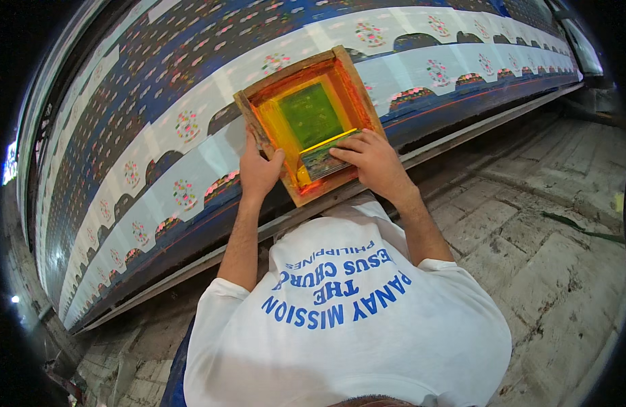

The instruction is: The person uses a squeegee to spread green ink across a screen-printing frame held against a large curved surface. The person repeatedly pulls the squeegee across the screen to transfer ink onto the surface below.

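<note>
A wooden screen-printing frame (248,112) lies tilted over the near edge of the long printing table. Inside it, yellow and orange ink stains surround a green mesh window (311,114). My left hand (260,171) grips the frame's left side, its thumb over the rim. Across the near end of the mesh lies a squeegee (321,164), dark and smeared, with a bright yellow strip along its far edge. My right hand (375,161) holds the squeegee at its right part, fingers laid over the top. The squeegee's lower edge is hidden.
Pale cut fabric pieces (218,154) with dotted multicoloured round prints lie in rows along the printing table (421,126), whose dark blue surface shows between them. A rail (455,139) runs along its near edge. Worn paving (530,224) lies to the right.
</note>
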### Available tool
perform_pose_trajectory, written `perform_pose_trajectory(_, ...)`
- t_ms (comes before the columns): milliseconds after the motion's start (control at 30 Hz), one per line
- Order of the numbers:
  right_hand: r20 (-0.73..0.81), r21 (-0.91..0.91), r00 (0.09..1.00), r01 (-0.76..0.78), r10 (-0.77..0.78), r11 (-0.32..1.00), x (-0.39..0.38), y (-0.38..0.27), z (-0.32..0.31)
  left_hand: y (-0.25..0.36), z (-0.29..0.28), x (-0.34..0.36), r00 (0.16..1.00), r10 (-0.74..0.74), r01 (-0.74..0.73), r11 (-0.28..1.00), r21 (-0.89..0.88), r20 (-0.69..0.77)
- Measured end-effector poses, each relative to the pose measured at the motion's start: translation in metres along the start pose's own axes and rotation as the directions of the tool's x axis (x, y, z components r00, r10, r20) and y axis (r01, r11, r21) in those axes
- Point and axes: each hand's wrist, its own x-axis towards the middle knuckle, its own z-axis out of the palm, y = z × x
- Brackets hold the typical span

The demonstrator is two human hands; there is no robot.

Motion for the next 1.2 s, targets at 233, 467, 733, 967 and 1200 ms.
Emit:
perform_pose_trajectory(233, 0.060, -0.003, 0.993, -0.103, 0.103, 0.995, -0.036, 0.098, -0.044, 0.061, 0.103, 0.032, 0.999, -0.039, 0.038, 0.999, 0.023, 0.022)
perform_pose_trajectory(467, 0.048, -0.009, 0.998, -0.033, 0.034, 0.999, -0.040, 0.119, -0.053, 0.058, 0.122, 0.042, 0.998, 0.019, -0.018, 1.000, -0.015, 0.052)
perform_pose_trajectory(733, 0.371, 0.012, 0.927, -0.056, 0.047, 0.998, 0.024, 0.149, -0.076, 0.063, 0.120, 0.037, 0.996, -0.073, 0.074, 0.997, -0.010, 0.049)
perform_pose_trajectory(967, 0.136, -0.046, 0.990, -0.026, 0.032, 0.999, 0.122, 0.178, -0.055, 0.065, 0.124, 0.040, 0.999, -0.015, 0.018, 0.997, -0.071, 0.033)
perform_pose_trajectory(1200, 0.237, -0.006, 0.967, 0.094, -0.090, 0.996, 0.035, 0.150, -0.052, 0.061, 0.121, 0.035, 0.996, -0.069, 0.067, 0.997, 0.033, 0.051)
